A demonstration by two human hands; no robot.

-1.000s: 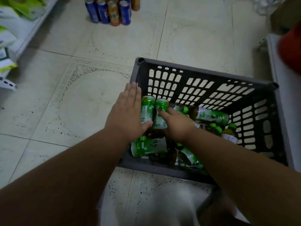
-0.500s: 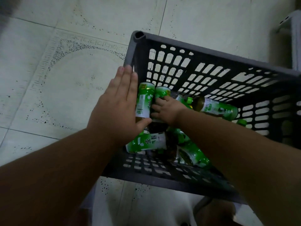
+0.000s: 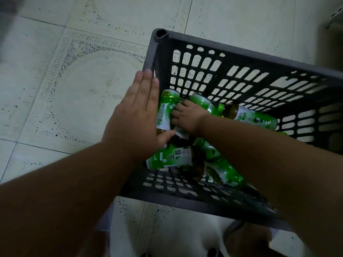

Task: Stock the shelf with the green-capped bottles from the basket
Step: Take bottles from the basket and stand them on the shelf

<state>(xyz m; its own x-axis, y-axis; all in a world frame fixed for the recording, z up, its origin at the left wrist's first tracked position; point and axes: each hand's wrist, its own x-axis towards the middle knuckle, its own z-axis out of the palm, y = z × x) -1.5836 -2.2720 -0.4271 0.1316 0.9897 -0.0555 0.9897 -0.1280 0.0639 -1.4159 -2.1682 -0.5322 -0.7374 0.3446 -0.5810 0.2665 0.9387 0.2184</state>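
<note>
A dark grey slatted basket (image 3: 204,43) sits on the floor below me, holding several green-labelled tea bottles lying in a heap. My left hand (image 3: 137,115) lies flat with fingers straight against the left side of one bottle (image 3: 165,110), thumb hooked under it. My right hand (image 3: 187,115) curls its fingers around a second bottle (image 3: 199,102) beside the first, deep in the basket. Another bottle with a green cap (image 3: 248,115) lies to the right, and one with Chinese lettering (image 3: 170,158) lies near the front.
Pale speckled floor tiles (image 3: 74,89) surround the basket on the left and behind. A white metal corner (image 3: 334,17) shows at the top right. My pale clothing (image 3: 176,232) fills the bottom of the view.
The view has tilted further down over the basket, so the shelf and cans on the floor are gone. My right hand has closed more tightly around the bottles; my left hand stays pressed to them.
</note>
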